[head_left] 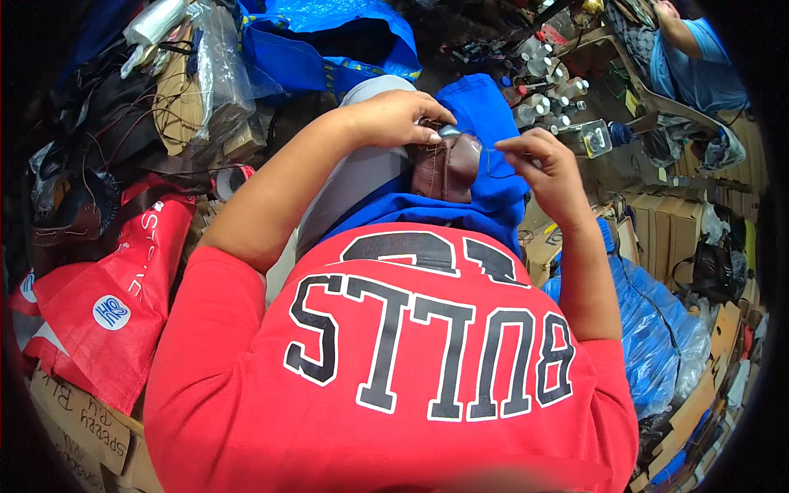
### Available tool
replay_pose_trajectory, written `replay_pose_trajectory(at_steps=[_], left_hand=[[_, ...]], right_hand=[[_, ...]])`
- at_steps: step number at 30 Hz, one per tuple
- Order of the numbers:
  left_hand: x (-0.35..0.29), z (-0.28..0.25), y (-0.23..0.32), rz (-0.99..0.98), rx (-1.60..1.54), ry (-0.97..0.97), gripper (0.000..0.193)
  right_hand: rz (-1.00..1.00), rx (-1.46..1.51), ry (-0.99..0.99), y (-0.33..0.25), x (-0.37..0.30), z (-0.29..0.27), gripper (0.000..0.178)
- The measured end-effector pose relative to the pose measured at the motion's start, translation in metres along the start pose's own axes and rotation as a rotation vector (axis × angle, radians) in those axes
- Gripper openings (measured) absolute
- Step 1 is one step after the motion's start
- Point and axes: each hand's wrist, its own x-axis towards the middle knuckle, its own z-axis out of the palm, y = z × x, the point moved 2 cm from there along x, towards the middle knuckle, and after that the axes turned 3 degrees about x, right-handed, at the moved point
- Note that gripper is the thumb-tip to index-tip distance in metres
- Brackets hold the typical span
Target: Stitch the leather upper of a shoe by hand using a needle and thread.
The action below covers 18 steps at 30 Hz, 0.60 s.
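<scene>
A brown leather shoe (450,168) rests on the blue cloth (472,103) over my lap, its full shape partly hidden. My left hand (403,119) grips its far left side, fingers bent over the edge. Beside those fingertips a small shiny grey-blue patch shows at the shoe's opening. To the right, my right hand (538,160) is raised apart from the leather, thumb and forefinger pinched together. From that pinch a thin dark thread (491,175) loops toward the shoe. Whether a needle is there is too small to tell.
A blue bag (329,41) gapes open ahead, and a red bag (123,296) lies at left. Several bottles (559,103) stand at far right, near another person's arm (678,33). Cardboard (657,226) and a blue plastic-wrapped bundle (641,320) crowd my right side.
</scene>
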Motion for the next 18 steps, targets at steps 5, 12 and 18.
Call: replay_pose_trajectory(at_steps=[5,12,18], left_hand=[[0.01,0.006,0.01,0.004,0.0,0.012,0.038],[0.009,0.007,0.01,0.016,-0.037,0.043,0.038],[0.011,0.007,0.01,0.014,-0.034,0.041,0.038]], right_hand=[[-0.103,-0.328,-0.069,-0.004,0.013,0.013,0.009],[-0.055,-0.23,-0.089,0.001,0.018,0.016,0.01],[-0.088,-0.209,-0.117,0.002,0.019,0.015,0.011]])
